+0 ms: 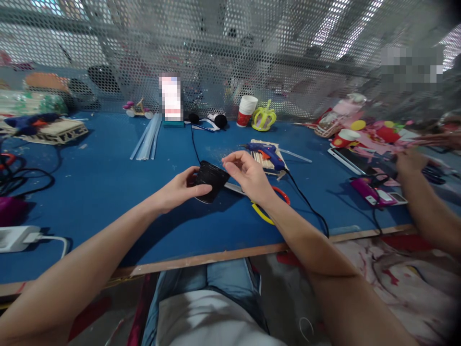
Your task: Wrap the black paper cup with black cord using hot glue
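My left hand (185, 188) is wrapped around a black cup (212, 180) that looks covered in wound yarn, tilted above the table. A thin black strand (195, 146) runs from the cup back to the far side of the table. At the cup's upper right edge, the fingers of my right hand (247, 175) are pinched together; anything between them is too small to make out. Below my right hand lies a pair of scissors (264, 215) with yellow and red handles, partly covered by the hand and wrist.
A blue glue gun (268, 154) rests on a stick rack, its cord trailing right. Farther back are clear glue sticks (147, 139), a phone (171, 98), stacked paper cups (246, 110) and a yellow-green crown-like piece (264, 117). Another person's arm (425, 197) reaches in at right; a power strip (18, 239) sits left.
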The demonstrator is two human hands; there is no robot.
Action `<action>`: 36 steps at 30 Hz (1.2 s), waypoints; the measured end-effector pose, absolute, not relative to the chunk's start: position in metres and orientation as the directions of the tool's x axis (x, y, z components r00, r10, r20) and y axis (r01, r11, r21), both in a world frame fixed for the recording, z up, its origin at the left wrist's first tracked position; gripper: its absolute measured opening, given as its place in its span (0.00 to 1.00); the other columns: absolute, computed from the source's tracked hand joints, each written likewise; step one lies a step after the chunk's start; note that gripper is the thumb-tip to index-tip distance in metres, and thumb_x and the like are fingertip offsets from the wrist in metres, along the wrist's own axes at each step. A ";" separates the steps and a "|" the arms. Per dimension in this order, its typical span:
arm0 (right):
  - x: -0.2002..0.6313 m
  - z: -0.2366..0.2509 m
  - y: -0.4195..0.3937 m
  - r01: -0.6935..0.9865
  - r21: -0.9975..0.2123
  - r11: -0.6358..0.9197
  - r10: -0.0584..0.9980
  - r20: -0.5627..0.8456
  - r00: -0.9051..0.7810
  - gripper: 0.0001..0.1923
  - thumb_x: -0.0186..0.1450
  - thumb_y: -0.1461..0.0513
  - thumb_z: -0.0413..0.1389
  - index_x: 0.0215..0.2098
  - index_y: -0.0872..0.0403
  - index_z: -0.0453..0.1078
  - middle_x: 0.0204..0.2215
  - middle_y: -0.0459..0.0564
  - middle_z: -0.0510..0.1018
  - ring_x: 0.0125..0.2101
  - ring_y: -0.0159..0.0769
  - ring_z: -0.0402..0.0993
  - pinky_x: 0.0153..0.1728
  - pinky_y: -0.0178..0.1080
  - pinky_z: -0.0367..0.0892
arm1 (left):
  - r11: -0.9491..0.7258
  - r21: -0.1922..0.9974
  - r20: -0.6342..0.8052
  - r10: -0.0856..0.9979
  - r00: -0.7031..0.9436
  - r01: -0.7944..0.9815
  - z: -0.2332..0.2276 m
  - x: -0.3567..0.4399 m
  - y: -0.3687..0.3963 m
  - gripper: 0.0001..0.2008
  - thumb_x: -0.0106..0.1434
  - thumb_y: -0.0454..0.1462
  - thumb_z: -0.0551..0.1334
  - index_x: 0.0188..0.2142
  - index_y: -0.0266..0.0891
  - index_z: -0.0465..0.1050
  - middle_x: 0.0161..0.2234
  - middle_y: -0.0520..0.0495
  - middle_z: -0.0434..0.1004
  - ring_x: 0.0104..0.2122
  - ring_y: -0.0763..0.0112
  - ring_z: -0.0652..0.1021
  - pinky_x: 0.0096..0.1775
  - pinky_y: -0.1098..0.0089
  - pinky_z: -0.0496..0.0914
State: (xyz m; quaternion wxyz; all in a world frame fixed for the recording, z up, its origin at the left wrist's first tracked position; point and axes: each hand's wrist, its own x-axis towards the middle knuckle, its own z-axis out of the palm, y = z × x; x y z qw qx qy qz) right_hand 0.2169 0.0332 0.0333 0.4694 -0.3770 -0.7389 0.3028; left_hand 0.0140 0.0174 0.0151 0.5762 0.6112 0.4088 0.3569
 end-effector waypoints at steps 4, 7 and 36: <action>0.211 0.032 0.029 0.311 -0.724 0.616 0.777 0.493 -0.391 0.12 0.63 0.53 0.51 0.29 0.52 0.65 0.35 0.49 0.74 0.40 0.34 0.70 0.45 0.41 0.63 | -0.017 0.992 -0.036 0.914 0.404 0.127 0.014 0.015 0.017 0.28 0.52 0.45 0.65 0.50 0.36 0.62 0.43 0.43 0.72 0.43 0.62 0.74 0.44 0.63 0.70; 0.205 0.028 0.026 0.361 -0.710 0.605 0.795 0.510 -0.329 0.14 0.64 0.53 0.51 0.25 0.52 0.63 0.31 0.48 0.74 0.38 0.34 0.70 0.44 0.41 0.64 | -0.122 0.969 0.030 0.920 0.390 0.214 0.010 0.018 0.016 0.35 0.50 0.45 0.67 0.54 0.37 0.57 0.47 0.41 0.69 0.44 0.61 0.73 0.44 0.62 0.70; 0.222 0.037 0.039 0.347 -0.839 0.419 0.901 0.433 -0.043 0.22 0.64 0.47 0.47 0.23 0.54 0.64 0.13 0.41 0.62 0.19 0.27 0.64 0.27 0.33 0.61 | -0.221 0.949 0.130 0.924 0.359 0.227 0.016 0.009 0.022 0.31 0.50 0.45 0.66 0.50 0.39 0.58 0.42 0.46 0.68 0.42 0.65 0.72 0.41 0.67 0.68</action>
